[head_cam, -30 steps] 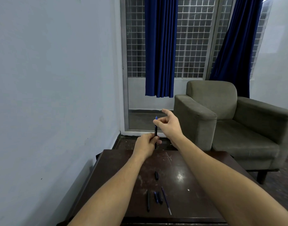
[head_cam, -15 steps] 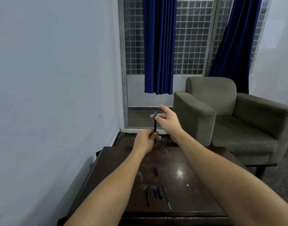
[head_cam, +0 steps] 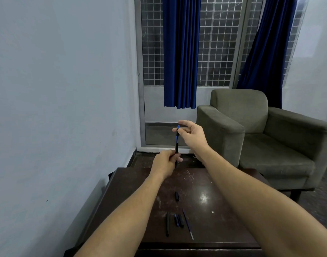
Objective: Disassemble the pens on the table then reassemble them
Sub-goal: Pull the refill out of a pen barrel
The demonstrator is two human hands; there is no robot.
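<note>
dark table (head_cam: 233,210) | black cap (head_cam: 176,196) mid-table | nearer front: black barrel (head_cam: 167,224), blue piece (head_cam: 176,219), black piece (head_cam: 181,221), blue refill (head_cam: 187,227)

Left wall: pale blue-grey wall (head_cam: 57,89), plain and matte, filling the left half of the frame.
Window: upper centre, a white square-grid grille (head_cam: 214,52) over dark glass.
Curtains: one deep-blue curtain (head_cam: 180,52) hangs straight at centre, and a second curtain (head_cam: 261,62) slants down at upper right.
Armchair: an olive-grey armchair (head_cam: 270,145) at right of centre, on the dark floor (head_cam: 324,191).
Counter: the dark brown, scuffed counter (head_cam: 224,210) at lower centre, with a bright glare patch on it.
</note>
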